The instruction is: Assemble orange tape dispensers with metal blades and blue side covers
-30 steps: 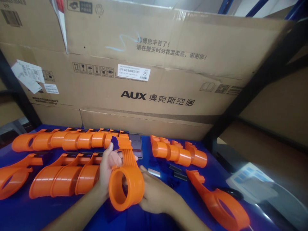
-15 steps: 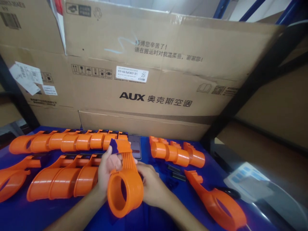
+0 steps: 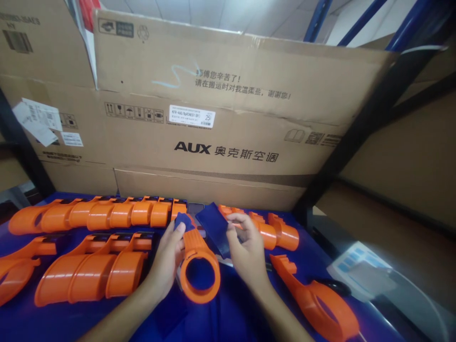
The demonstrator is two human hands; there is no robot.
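An orange plastic tape dispenser (image 3: pixel 200 280), its ring facing me, is gripped at the top of its handle by my left hand (image 3: pixel 167 254). At that end a small dark blue piece (image 3: pixel 184 221) sits under my left thumb. My right hand (image 3: pixel 249 249), just to the right, pinches a flat dark blue sheet (image 3: pixel 213 225) between thumb and fingers, apart from the dispenser. Behind the hands, a phone (image 3: pixel 195 208) is partly covered.
Rows of orange dispensers (image 3: pixel 99 216) line the left of the blue table (image 3: pixel 210 323). Several orange dispensers (image 3: pixel 287 235) stand at the back right, and a larger one (image 3: pixel 331 308) lies nearer. A plastic-wrapped pack (image 3: pixel 363 270) is far right. A cardboard box (image 3: pixel 228 166) walls off the back.
The right hand has come away from the dispenser and now holds up the dark blue sheet. The dispenser has turned so its ring faces me and shifted slightly right. The view has tilted a little.
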